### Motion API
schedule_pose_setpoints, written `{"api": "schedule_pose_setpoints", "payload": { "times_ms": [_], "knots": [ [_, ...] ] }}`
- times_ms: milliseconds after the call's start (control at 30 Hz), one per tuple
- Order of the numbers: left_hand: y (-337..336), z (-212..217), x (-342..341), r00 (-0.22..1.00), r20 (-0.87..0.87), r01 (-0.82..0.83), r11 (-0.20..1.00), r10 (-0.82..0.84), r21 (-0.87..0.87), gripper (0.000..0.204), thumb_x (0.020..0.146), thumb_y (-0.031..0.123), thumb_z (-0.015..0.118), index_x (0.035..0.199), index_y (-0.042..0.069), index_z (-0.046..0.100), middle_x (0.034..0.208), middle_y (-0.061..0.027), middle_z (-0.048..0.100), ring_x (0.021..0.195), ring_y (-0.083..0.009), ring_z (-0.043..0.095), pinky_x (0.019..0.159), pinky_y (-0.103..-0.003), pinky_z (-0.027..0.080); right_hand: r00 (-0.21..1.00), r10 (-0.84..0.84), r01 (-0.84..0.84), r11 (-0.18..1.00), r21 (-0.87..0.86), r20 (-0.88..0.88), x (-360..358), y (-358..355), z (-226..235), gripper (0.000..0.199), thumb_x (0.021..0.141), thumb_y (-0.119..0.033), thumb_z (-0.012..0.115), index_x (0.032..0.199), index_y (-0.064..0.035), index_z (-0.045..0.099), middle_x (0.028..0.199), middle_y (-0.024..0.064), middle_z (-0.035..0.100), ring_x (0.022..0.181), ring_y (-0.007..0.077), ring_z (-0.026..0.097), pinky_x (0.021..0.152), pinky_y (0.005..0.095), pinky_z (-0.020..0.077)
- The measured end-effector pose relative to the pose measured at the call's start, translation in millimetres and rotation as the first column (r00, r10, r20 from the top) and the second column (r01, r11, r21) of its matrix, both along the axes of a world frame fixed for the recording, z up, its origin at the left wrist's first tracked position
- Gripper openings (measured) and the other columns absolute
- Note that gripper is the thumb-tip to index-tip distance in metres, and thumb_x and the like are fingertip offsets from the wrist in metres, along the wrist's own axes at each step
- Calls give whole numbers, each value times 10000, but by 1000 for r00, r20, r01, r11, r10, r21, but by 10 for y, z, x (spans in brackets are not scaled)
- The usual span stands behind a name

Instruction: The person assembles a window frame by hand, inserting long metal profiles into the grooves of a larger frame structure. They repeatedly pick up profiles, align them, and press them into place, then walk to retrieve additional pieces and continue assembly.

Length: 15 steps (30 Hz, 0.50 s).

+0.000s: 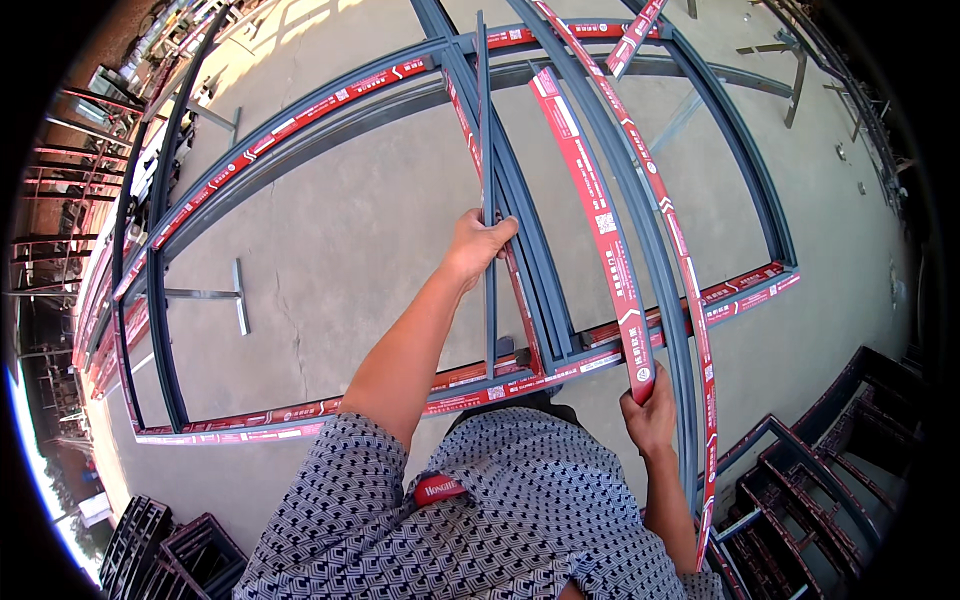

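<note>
A large dark grey metal window frame (300,135) with red protective tape lies raised over a concrete floor. My left hand (476,245) grips a thin dark grey metal strip (484,120) that runs upright beside the frame's middle bar (530,260). My right hand (650,410) holds the lower end of a loose red tape strip (590,200) that stretches away up over the frame. To its right, a long grey profile (660,260) edged with red tape curves down past my right forearm.
Metal stands (238,295) hold the frame off the floor (340,240). Stacked dark frames lie at lower right (840,450) and lower left (170,550). More taped profiles are stacked along the left edge (100,300). Another stand (790,70) is at the top right.
</note>
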<state>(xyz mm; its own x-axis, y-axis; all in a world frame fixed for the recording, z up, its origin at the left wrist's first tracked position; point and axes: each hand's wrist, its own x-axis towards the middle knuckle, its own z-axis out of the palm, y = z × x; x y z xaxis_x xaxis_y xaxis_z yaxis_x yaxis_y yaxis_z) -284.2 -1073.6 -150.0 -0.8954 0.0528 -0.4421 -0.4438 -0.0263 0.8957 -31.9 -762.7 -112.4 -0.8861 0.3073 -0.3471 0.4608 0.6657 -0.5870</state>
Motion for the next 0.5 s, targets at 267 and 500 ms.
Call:
{"api": "schedule_pose_setpoints", "payload": {
  "times_ms": [267,500],
  "knots": [
    [-30,-193,-83,999,-36,29,1000,-29,-2,293,888,208,800,964,-24,637,823,-60,667,680,-126,600,632,-299,503,999,-1,0,1000,26,45,-60,45,-38,703,851,-153,715,1508,-4,514,1293,276,687,1176,457,679,1016,483,538],
    [-16,-83,-134,996,-76,35,995,-43,-95,297,887,221,789,956,-28,642,826,-59,670,682,-118,591,654,-295,505,1000,-18,18,1000,-4,15,-70,24,-66,705,851,-151,719,1508,0,511,1274,274,691,1159,452,685,1009,485,539]
  ]
}}
